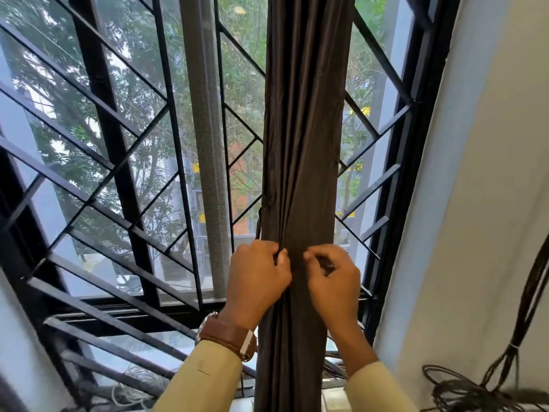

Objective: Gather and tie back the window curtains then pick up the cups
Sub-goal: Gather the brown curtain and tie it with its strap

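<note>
Both hands, the left hand (258, 273) and right hand (332, 278), pinch the thin tie around the bunched dark curtain (303, 144) beside the window grille (118, 173); if the knot slips, the curtain could spread open.

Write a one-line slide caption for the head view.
Both hands, left hand and right hand, pinch a thin tie at the front of the gathered dark curtain before a barred window.

I note a black window grille (113, 179) spanning nine to twelve o'clock, a grey mesh roll (205, 144) upright at centre-left, and tangled cables (463, 391) at five o'clock.
</note>
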### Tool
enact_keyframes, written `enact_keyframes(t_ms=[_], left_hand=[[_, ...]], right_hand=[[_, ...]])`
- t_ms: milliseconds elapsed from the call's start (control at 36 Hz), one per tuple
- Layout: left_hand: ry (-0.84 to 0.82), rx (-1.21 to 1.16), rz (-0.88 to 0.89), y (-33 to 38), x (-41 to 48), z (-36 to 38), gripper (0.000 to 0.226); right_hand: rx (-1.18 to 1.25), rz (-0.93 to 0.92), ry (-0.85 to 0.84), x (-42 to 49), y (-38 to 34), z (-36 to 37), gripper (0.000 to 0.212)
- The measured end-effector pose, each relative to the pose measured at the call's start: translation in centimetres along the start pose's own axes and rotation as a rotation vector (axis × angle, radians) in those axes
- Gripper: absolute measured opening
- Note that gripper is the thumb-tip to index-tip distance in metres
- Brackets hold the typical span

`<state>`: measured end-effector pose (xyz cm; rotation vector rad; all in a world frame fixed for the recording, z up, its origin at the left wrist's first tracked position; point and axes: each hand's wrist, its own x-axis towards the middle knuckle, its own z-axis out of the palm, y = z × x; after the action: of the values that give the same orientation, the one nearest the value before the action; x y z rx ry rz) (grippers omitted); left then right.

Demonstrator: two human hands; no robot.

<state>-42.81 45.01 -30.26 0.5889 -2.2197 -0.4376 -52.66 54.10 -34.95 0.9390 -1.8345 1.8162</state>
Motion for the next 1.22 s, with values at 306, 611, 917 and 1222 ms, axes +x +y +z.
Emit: enact_keyframes(t_ms=[306,611,917,1222], left_hand=[[0.032,0.008,0.003,-1.0,0.4,-0.1,0.052],[0.03,0.04,-0.007,-1.3,0.6,0.2,0.049],[0.022,0.031,-0.009,-0.2,0.8,0.8,0.047],[0.027,0.018,-0.013,-0.1,0.8,1.3,0.046]], right_hand=[[0.024,0.322,0.032,4.5,1.6,-1.5,0.023],[0.1,0.293,-0.04,3.9,1.6,-0.8,0.021],[0.048,0.069,-0.061,-1.1,-0.4,2.6,0.009],[0.096,0.019,-0.034,-1.5,-0.2,2.6,0.01]])
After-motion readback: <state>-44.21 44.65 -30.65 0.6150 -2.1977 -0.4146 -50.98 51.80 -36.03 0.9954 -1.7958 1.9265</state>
